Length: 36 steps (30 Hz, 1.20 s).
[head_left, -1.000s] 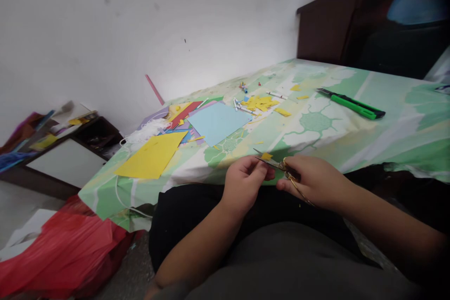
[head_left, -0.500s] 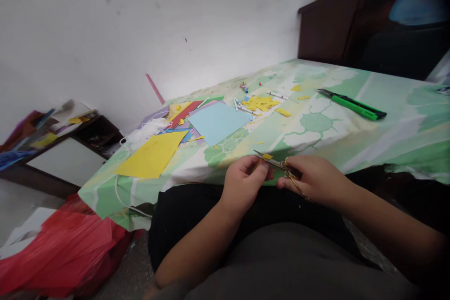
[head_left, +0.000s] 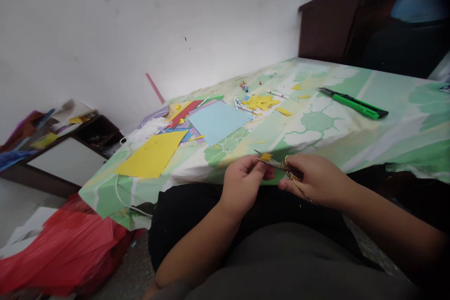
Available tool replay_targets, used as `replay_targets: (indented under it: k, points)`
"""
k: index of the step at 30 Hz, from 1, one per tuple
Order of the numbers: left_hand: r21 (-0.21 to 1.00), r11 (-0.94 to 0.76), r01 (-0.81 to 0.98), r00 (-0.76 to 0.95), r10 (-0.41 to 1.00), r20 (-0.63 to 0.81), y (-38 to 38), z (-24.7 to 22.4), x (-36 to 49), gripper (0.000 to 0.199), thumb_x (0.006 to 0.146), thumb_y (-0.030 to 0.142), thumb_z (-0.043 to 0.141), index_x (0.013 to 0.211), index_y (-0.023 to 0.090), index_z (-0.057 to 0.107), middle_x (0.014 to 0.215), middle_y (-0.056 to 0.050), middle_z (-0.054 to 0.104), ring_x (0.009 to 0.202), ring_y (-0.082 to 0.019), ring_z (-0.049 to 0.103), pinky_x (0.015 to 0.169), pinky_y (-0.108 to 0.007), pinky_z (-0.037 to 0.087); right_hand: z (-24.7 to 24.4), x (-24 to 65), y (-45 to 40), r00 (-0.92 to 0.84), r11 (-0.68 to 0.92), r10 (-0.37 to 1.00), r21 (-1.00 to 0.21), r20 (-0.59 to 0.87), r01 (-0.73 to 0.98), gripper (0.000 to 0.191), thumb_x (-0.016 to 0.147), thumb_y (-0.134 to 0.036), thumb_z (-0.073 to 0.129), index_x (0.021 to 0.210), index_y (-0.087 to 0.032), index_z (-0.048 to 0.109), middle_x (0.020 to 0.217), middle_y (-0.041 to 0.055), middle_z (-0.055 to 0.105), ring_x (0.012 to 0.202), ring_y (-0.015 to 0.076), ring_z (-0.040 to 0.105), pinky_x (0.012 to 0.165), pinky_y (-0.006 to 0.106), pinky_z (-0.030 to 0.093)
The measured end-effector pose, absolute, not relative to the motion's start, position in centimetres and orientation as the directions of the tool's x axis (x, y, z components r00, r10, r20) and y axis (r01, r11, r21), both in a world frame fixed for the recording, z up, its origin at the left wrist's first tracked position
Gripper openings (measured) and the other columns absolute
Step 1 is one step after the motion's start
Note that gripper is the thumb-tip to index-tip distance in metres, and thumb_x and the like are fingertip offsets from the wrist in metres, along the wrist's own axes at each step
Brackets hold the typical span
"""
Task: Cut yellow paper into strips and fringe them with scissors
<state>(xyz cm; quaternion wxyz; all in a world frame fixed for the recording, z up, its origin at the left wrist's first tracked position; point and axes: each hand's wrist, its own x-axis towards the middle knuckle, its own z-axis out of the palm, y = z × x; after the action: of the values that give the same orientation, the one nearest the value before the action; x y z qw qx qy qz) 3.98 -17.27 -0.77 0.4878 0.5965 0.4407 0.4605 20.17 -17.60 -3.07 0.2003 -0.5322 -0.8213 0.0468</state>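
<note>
Held over my lap at the table's front edge, my right hand [head_left: 314,179] is closed on the gold handles of a pair of scissors [head_left: 281,165]. The blades point left and stand slightly apart around a small piece of yellow paper [head_left: 266,156]. My left hand [head_left: 244,180] pinches that piece from the left, thumb against fingers; its lower part is hidden by them. Beyond the hands lies a pile of cut yellow paper bits [head_left: 260,102], with several white markers [head_left: 246,108] beside it.
A green box cutter [head_left: 358,105] lies at the right on the patterned tablecloth [head_left: 316,138]. Left of centre are a light blue sheet [head_left: 221,123], a yellow sheet [head_left: 152,154] and a tangle of white string [head_left: 149,129]. A red plastic bag [head_left: 63,253] sits at lower left.
The scissor blades have opened a little wider, and more of the yellow paper piece shows between them. Both hands stay in nearly the same place.
</note>
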Motion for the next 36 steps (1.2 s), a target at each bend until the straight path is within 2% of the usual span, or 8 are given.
replay_targets:
  k: [6, 19, 29, 36]
  points:
    - [0.985, -0.127, 0.120, 0.185, 0.977, 0.104, -17.31, -0.74, 4.08, 0.014, 0.070, 0.023, 0.054, 0.061, 0.014, 0.059, 0.054, 0.000, 0.059, 0.053, -0.009, 0.055, 0.054, -0.021, 0.046, -3.21, 20.18, -17.48, -0.354, 0.420, 0.897, -0.263, 0.263, 0.869, 0.040, 0.070, -0.058, 0.041, 0.059, -0.019, 0.044, 0.055, 0.0014, 0.048, 0.050, 0.0121, 0.039, 0.045, 0.022, 0.021]
    - [0.992, -0.103, 0.070, 0.203, 0.975, 0.087, -17.06, -1.10, 3.90, 0.013, 0.068, 0.024, 0.054, 0.062, 0.014, 0.059, 0.058, 0.000, 0.061, 0.052, -0.008, 0.055, 0.054, -0.021, 0.046, -3.38, 20.37, -17.27, -0.370, 0.425, 0.898, -0.253, 0.238, 0.869, 0.047, 0.070, -0.063, 0.033, 0.058, -0.019, 0.043, 0.055, 0.0023, 0.050, 0.050, 0.0122, 0.040, 0.045, 0.022, 0.020]
    - [0.988, -0.119, 0.096, 0.217, 0.972, 0.096, -17.11, -0.97, 3.78, 0.014, 0.068, 0.023, 0.053, 0.058, 0.014, 0.058, 0.056, 0.000, 0.060, 0.054, -0.009, 0.055, 0.057, -0.022, 0.045, -3.43, 20.45, -17.22, -0.360, 0.426, 0.895, -0.263, 0.264, 0.866, 0.044, 0.069, -0.061, 0.038, 0.057, -0.019, 0.043, 0.053, 0.0011, 0.048, 0.048, 0.0108, 0.037, 0.045, 0.022, 0.020]
    - [0.986, -0.121, 0.116, 0.223, 0.970, 0.093, -17.07, -0.90, 3.85, 0.015, 0.070, 0.021, 0.052, 0.059, 0.014, 0.058, 0.055, 0.001, 0.059, 0.053, -0.007, 0.054, 0.055, -0.019, 0.045, -3.03, 20.47, -17.40, -0.383, 0.423, 0.905, -0.319, 0.183, 0.848, 0.037, 0.071, -0.054, 0.041, 0.060, -0.019, 0.042, 0.056, 0.0006, 0.049, 0.050, 0.0110, 0.039, 0.045, 0.022, 0.022]
